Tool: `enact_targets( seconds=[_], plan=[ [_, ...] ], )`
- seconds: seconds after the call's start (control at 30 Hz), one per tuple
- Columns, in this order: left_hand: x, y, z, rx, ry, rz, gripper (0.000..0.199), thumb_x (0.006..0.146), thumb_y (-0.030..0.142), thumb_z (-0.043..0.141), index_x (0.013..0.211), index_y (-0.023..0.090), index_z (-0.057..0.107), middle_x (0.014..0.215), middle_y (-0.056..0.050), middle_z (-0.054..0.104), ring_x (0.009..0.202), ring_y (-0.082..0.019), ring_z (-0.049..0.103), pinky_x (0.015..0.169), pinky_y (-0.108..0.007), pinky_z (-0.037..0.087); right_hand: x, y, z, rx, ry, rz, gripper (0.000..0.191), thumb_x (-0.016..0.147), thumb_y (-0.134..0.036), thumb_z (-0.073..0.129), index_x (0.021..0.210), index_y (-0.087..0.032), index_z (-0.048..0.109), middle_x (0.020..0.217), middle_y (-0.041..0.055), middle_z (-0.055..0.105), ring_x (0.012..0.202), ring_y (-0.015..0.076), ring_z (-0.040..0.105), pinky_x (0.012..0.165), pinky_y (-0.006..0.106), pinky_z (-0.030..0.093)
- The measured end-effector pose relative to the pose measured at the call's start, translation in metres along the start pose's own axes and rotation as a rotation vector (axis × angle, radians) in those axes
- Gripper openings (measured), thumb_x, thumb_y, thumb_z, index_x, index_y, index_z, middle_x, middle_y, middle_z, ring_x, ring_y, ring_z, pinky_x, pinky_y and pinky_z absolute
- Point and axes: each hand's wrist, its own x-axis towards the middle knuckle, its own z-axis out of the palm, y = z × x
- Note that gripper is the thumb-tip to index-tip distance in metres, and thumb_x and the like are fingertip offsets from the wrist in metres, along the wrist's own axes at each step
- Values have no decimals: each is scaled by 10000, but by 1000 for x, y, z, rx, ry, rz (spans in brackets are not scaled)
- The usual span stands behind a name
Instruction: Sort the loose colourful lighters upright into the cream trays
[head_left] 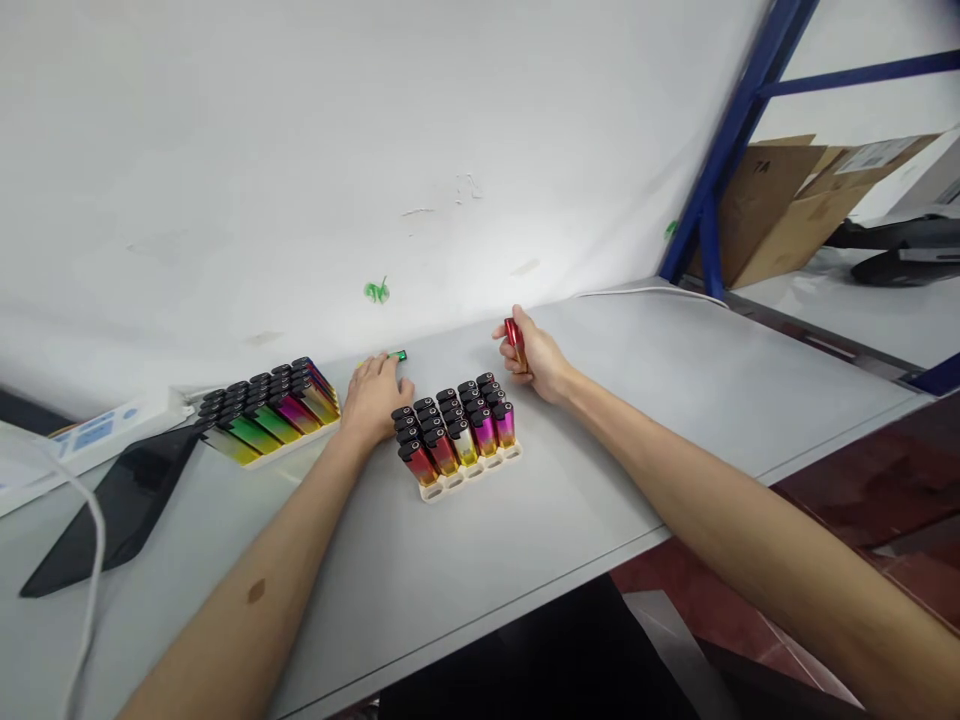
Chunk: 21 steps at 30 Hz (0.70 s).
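Observation:
My right hand [541, 358] is closed around a red lighter [515, 342] with a gold lower part, raised a little above the table near the wall. My left hand [375, 398] reaches between two groups of lighters, its thumb apart from the other fingers. Its fingertips lie over a green and yellow lighter [401, 355] on the table, mostly hidden by the hand. Just in front stands a cream holder [471, 474] with rows of upright black-topped lighters [463, 440] in red, gold and purple. Some slots along its near edge hold nothing.
To the left, a second pale holder [292, 446] carries tightly packed lighters [266, 415] of many colours. Beyond it lie a dark flat device [124, 505], a white power strip [101, 440] and a white cable [97, 560]. Cardboard boxes [787, 210] stand behind a blue frame [731, 130].

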Motion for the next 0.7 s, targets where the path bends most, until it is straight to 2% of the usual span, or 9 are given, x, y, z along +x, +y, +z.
enact_targets(
  seconds=[0.07, 0.17, 0.3, 0.43, 0.57, 0.7],
  plan=[
    [-5, 4, -4, 44, -3, -11, 472, 935, 318, 382, 1331, 123, 550, 1370, -200, 563, 1310, -375, 465, 1080, -523, 406, -3, 0, 0, -6, -35, 48, 481, 891, -670, 476, 756, -208, 495, 576, -62, 338, 408, 62, 246, 382, 209, 130],
    [-14, 9, -11, 111, 8, 1, 413, 948, 325, 361, 1233, 150, 602, 1267, -194, 602, 1200, -381, 511, 987, -532, 455, -7, 0, 2, -20, -94, 76, 436, 920, -561, 415, 667, -207, 447, 532, -65, 299, 400, 65, 198, 381, 208, 113],
    [-26, 11, -17, 138, 30, 41, 317, 959, 335, 385, 1139, 203, 611, 1187, -160, 624, 1139, -356, 524, 937, -514, 462, -9, 1, 5, 31, -134, 65, 347, 903, -452, 369, 653, -215, 407, 513, -67, 286, 395, 72, 186, 383, 201, 107],
    [-39, 13, -22, 116, 18, 55, 304, 979, 347, 374, 1132, 209, 597, 1198, -150, 622, 1146, -348, 521, 933, -513, 450, -10, 3, 7, 56, -142, 88, 275, 875, -412, 370, 691, -217, 430, 523, -73, 300, 392, 71, 189, 386, 198, 105],
    [-46, 17, -29, 79, 3, 39, 275, 975, 358, 404, 1111, 218, 597, 1200, -141, 624, 1160, -350, 511, 924, -501, 455, -11, 5, 8, 51, -105, 84, 262, 885, -434, 391, 751, -219, 458, 535, -80, 303, 394, 72, 182, 387, 196, 108],
    [-46, 20, -33, 78, -22, 36, 207, 923, 278, 462, 1069, 210, 592, 1169, -141, 621, 1141, -347, 510, 913, -476, 467, -13, 7, 9, 27, -86, 58, 379, 893, -563, 448, 757, -211, 476, 550, -79, 318, 404, 65, 183, 388, 198, 111]
  ],
)
